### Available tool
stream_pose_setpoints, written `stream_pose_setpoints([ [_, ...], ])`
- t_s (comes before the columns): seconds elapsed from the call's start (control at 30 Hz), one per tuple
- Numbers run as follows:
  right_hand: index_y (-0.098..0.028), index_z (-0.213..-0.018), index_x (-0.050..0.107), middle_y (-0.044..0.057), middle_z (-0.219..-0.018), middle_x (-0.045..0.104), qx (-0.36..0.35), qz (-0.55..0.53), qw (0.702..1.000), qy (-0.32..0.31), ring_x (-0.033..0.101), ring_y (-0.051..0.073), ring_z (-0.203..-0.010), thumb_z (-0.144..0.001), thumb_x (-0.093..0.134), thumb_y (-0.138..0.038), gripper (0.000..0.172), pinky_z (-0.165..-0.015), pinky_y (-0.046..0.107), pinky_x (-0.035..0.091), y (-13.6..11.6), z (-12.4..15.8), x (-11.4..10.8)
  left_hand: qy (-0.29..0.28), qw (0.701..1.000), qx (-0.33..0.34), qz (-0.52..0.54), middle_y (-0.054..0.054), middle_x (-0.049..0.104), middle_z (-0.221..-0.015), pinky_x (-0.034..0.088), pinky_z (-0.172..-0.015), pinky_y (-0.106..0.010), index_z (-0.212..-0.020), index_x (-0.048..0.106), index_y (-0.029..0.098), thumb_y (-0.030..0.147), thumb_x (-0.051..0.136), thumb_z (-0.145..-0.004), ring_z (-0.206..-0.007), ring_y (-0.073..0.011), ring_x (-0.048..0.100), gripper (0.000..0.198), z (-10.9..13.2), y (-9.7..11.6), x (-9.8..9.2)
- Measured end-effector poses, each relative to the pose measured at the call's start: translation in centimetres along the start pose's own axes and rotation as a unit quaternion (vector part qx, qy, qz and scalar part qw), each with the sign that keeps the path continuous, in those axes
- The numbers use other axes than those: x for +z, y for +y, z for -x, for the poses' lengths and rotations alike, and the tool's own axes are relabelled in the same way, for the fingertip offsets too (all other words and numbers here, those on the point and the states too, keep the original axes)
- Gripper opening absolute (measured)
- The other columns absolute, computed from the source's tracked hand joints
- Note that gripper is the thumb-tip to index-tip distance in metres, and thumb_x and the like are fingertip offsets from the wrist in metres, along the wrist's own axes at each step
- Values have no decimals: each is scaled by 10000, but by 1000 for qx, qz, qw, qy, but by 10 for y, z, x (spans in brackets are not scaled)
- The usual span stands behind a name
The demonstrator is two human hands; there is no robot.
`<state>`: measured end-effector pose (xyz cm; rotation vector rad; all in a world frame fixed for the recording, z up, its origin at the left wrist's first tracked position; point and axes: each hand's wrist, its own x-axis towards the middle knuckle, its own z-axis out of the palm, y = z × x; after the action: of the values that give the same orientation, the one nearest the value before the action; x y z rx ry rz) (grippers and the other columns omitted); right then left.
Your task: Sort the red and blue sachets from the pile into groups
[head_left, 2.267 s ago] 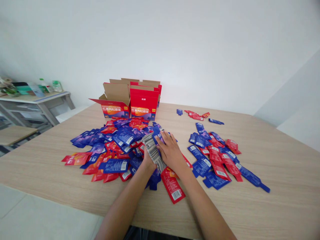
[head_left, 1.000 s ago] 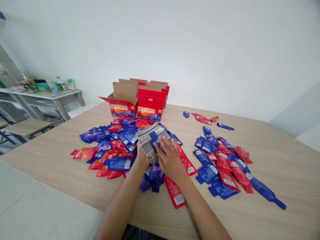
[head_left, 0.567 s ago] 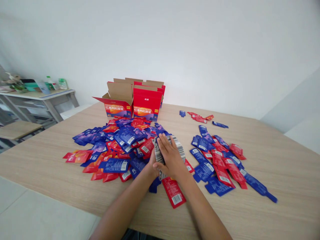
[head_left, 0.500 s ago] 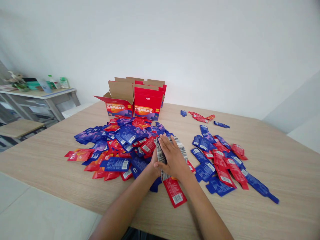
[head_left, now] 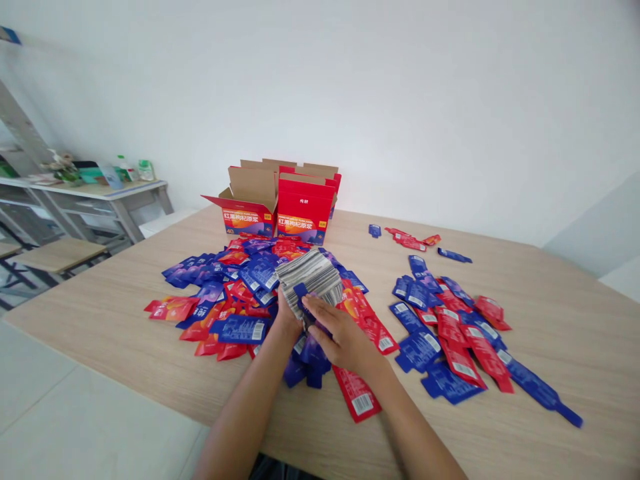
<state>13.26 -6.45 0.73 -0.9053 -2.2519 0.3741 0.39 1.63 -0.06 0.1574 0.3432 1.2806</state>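
Note:
My left hand (head_left: 287, 319) grips a thick stack of sachets (head_left: 311, 278) from below, held edge-up so their silvery edges fan out. My right hand (head_left: 341, 335) is closed on the stack's near side, its fingers curled round a blue sachet at the front. Both hands hover over a big heap of red and blue sachets (head_left: 235, 287) on the wooden table (head_left: 550, 427). A red sachet (head_left: 357, 393) lies just below my right wrist.
Two open red cartons (head_left: 280, 200) stand at the back of the heap. A smaller pile of sachets (head_left: 450, 320) lies to the right, with a few loose ones (head_left: 415, 241) further back. A grey shelf unit (head_left: 95, 200) with bottles stands at the left wall.
The stack was pressed upright between both palms half a second ago; now it is tipped back with edges fanned upward, and my right hand has slid to its near side.

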Motion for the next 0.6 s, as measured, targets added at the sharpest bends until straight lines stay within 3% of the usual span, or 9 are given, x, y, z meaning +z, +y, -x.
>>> stream_pose_setpoints([
  [0.1, -268, -1527, 446, 64, -1476, 567, 29, -99, 991, 81, 535, 208, -1372, -1026, 451, -250, 501, -1146, 439, 461, 6, 1, 10, 21, 999, -26, -18, -36, 653, -640, 579, -757, -364, -699, 668, 171, 414, 556, -853, -675, -216, 671, 309, 5, -11, 5],
  [0.23, -305, -1400, 607, 18, -1445, 601, 56, -171, 957, 227, 541, 207, -1366, -1044, 458, -338, 387, -1168, 418, 439, 9, -2, 20, 38, 995, -80, -45, 12, 526, -492, 561, -683, -308, -545, 558, 188, 373, 610, -841, -472, -136, 526, 354, 13, -31, 4],
  [0.37, -277, -1283, 700, 42, -1390, 647, 123, -177, 922, 321, 557, 241, -1352, -1023, 507, -384, 341, -1154, 454, 446, 12, -4, 12, 5, 991, -128, -42, -30, 634, -584, 571, -808, -341, -717, 696, 156, 316, 536, -902, -669, -202, 670, 293, 19, -47, 7],
  [0.5, -227, -1210, 726, 91, -1388, 647, 155, -89, 906, 385, 574, 257, -1330, -1015, 512, -359, 318, -1131, 484, 457, 23, -3, 1, -33, 992, -124, -15, -74, 745, -769, 557, -908, -368, -871, 756, 125, 298, 562, -893, -772, -224, 718, 261, 19, -51, 9],
  [0.6, -213, -1204, 717, 119, -1486, 555, 112, 73, 929, 345, 514, 259, -1387, -1025, 467, -285, 316, -1183, 535, 374, 34, 0, -4, -41, 994, -101, -5, -101, 777, -897, 553, -932, -390, -933, 761, 123, 318, 501, -926, -816, -230, 730, 325, 15, -49, 5],
])
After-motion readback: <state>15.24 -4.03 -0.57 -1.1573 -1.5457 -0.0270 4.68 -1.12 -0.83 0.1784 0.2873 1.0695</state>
